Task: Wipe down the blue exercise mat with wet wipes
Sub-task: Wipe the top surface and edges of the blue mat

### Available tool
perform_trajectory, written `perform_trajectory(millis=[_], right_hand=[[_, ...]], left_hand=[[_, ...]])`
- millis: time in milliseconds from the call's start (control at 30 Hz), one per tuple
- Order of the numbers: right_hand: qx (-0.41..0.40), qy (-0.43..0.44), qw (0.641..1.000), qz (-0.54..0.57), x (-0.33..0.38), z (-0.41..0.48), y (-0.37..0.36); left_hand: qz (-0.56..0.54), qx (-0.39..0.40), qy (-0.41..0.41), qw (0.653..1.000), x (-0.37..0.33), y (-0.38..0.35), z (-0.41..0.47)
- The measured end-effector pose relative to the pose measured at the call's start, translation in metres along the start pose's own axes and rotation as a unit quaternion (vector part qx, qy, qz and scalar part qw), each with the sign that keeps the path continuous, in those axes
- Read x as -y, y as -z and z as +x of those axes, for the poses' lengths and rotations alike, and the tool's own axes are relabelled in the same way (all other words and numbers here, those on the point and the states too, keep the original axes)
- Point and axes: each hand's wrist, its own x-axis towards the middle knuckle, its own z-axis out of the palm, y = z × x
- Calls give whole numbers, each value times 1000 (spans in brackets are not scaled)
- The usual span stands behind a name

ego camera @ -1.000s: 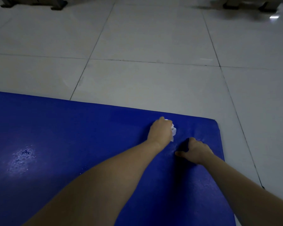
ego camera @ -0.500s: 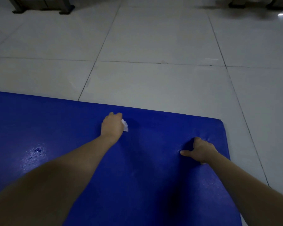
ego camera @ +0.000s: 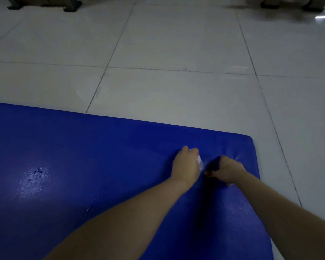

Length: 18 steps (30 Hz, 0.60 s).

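The wet wipe (ego camera: pixel 200 162) is mostly covered by the left hand (ego camera: pixel 186 166) — only a white scrap is seen. What is held under the curled right hand (ego camera: pixel 227 170) cannot be told. The blue mat (ego camera: pixel 83 156) is cut off at the left and bottom edges, and the dark furniture feet (ego camera: pixel 69 7) at the top.

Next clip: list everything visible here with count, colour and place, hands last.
exercise mat: one, blue, fills the lower frame
wet patch: one, shiny, on the mat's left part
wet wipe: one, white, bunched on the mat's far right part
floor: one, pale grey tiles, beyond the mat
furniture feet: two groups, dark, top corners
left hand: one, grips the wipe against the mat
right hand: one, fingers curled, presses the mat near its corner
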Motion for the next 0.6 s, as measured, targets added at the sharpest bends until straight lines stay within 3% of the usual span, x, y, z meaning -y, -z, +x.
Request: perform_trajectory(millis=[67, 167, 333, 500, 600], right_hand=[[9, 0, 1000, 2, 0, 0, 1], [14, -5, 1000, 4, 0, 0, 1], [15, -14, 1000, 10, -1, 2, 1], [15, -16, 1000, 21, -1, 1, -1], [22, -20, 999, 21, 0, 1, 0]], left_hand=[[64, 28, -64, 996, -1, -4, -1], [128, 35, -71, 989, 16, 14, 10], [109, -33, 38, 993, 86, 54, 12], [107, -121, 201, 966, 150, 88, -6], [48, -134, 220, 965, 142, 83, -11]])
